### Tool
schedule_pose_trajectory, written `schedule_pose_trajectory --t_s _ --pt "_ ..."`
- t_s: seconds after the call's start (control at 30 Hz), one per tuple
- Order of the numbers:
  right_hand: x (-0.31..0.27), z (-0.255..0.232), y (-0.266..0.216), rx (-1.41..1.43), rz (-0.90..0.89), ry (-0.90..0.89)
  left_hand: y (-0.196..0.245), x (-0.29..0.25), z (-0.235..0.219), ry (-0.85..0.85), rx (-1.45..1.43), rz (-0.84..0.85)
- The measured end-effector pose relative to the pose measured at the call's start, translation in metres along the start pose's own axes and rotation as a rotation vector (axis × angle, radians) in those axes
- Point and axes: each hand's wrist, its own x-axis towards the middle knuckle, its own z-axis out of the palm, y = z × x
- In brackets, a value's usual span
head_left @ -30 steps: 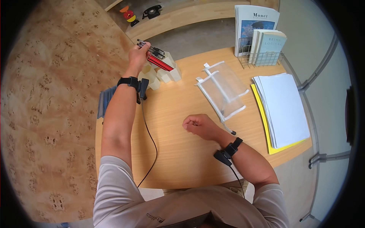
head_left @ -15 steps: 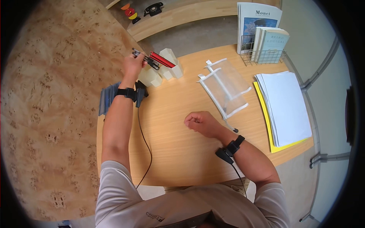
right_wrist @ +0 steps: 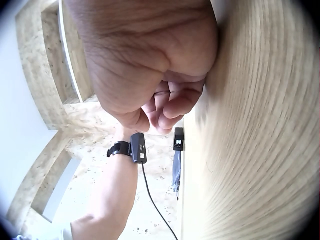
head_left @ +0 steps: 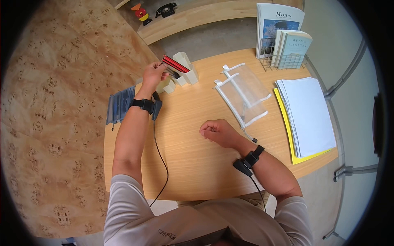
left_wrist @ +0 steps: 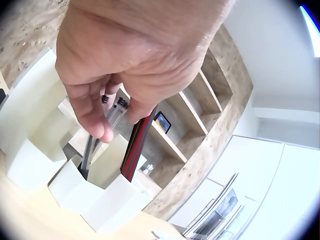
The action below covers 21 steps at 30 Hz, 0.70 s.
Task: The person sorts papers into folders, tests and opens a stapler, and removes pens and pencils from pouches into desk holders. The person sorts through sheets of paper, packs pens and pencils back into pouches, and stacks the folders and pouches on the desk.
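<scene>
My left hand point(head_left: 154, 77) is over the white hexagonal pen holder point(head_left: 191, 78) at the far left of the desk. Its fingers and thumb pinch several clear-barrelled pens point(left_wrist: 89, 156), whose dark lower ends reach into a low compartment. Red and black pencils point(head_left: 176, 64) lean in the taller compartment beside them, close to the thumb in the left wrist view. My right hand point(head_left: 219, 133) rests on the desk near its middle, fingers loosely curled and holding nothing.
Two mesh zip pouches point(head_left: 242, 96) lie right of centre. White paper point(head_left: 305, 119) sits on a yellow folder point(head_left: 283, 123) at the right. A wire rack point(head_left: 283, 61) holds books at the back. A dark blue pouch point(head_left: 120, 107) lies at the left edge.
My left hand first drew back from the holder with the pens, then moved right and lowered their ends into a low compartment. The right hand has stayed in place.
</scene>
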Motion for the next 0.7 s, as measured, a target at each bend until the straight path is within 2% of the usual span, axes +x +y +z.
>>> schedule_pose_trajectory --t_s 0.23,0.3,0.33,0.4,0.53,0.6,0.63,0.7 --pt "-0.001 0.001 -0.003 -0.022 0.002 -0.002 0.024 -0.026 -0.001 0.119 0.157 0.122" --pt "-0.001 0.0 -0.002 -0.034 -0.003 0.005 0.033 -0.033 -0.003 0.185 0.299 0.17" --pt "-0.001 -0.001 -0.002 -0.035 -0.003 0.003 0.031 -0.03 -0.01 0.187 0.299 0.169" --pt "-0.002 -0.001 -0.002 -0.038 0.01 0.015 0.022 -0.02 -0.037 0.269 0.293 0.297" --pt "-0.003 -0.001 -0.004 -0.043 0.025 -0.014 0.017 -0.029 -0.099 0.364 0.325 0.263" --pt "-0.003 -0.002 -0.006 -0.028 0.04 0.005 -0.008 -0.03 -0.139 0.283 0.362 0.117" --pt "-0.003 0.0 -0.01 -0.044 0.063 0.008 -0.028 -0.031 -0.16 0.3 0.376 0.112" --pt "-0.002 0.001 -0.011 -0.062 0.06 0.006 -0.074 -0.03 -0.195 0.166 0.546 -0.068"
